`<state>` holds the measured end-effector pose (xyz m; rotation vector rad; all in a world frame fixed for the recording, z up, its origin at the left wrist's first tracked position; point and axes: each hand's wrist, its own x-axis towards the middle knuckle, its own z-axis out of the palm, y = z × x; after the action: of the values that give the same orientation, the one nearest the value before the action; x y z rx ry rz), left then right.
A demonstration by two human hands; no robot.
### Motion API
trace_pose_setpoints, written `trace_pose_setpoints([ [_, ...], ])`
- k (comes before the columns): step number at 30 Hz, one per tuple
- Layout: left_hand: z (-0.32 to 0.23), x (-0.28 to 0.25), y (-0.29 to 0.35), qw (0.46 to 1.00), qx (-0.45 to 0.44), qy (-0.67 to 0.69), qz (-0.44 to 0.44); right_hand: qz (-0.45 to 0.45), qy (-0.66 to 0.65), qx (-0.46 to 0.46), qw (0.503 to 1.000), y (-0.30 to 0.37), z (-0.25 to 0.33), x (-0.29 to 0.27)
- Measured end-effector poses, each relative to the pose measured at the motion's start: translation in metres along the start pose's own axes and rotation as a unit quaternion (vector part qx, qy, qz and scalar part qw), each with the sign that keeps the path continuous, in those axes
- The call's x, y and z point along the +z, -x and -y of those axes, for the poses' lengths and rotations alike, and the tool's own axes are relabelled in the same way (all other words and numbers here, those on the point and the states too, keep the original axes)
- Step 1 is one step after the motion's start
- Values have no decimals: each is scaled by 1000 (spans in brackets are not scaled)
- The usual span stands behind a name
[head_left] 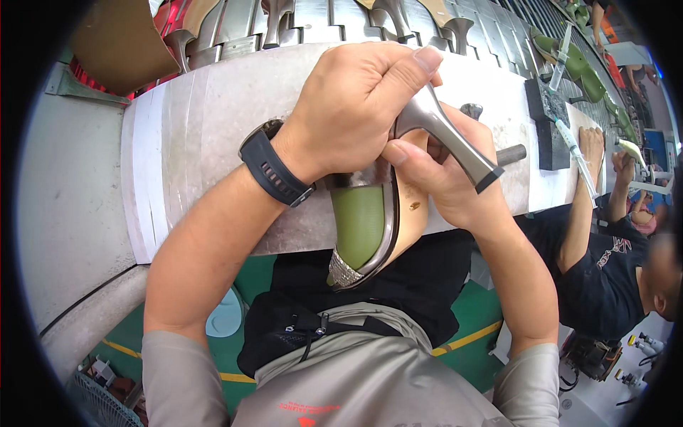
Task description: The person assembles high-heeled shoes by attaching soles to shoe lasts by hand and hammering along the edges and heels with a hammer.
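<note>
A high-heeled shoe with a green shoe last (359,224) inside is held over the near edge of the bench, its toe toward me. A glittery strap (343,272) crosses the toe, and the tan sole (413,213) faces right. The shiny grey heel (449,132) slants to the lower right. My left hand (348,107), with a black watch on its wrist, is closed round the back of the shoe, thumb by the heel's base. My right hand (462,178) grips the sole side beneath the heel, its thumb pressed near the joint. Its other fingers are partly hidden behind the heel.
Metal conveyor slats (320,21) carrying more heels run behind the pale bench (199,142). A grey rod (512,154) lies beyond my right hand. Syringes (575,153) rest at a black block (549,128). A co-worker (605,263) works at right. A cardboard piece (117,43) stands upper left.
</note>
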<state>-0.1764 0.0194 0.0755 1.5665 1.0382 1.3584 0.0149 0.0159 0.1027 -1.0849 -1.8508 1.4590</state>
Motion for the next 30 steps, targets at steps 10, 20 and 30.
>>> trace_pose_setpoints([
  [10, -2, -1, 0, 999, 5, -33, -17, -23, -25, -55, 998, 8, -9, 7],
  [20, -6, 4, 1, 999, -16, -27, -14, -18, -45, -41, 998, 16, -6, 7],
  [30, -18, -25, -3, 998, -9, -52, 22, 56, 56, 12, 997, -21, 31, -3],
])
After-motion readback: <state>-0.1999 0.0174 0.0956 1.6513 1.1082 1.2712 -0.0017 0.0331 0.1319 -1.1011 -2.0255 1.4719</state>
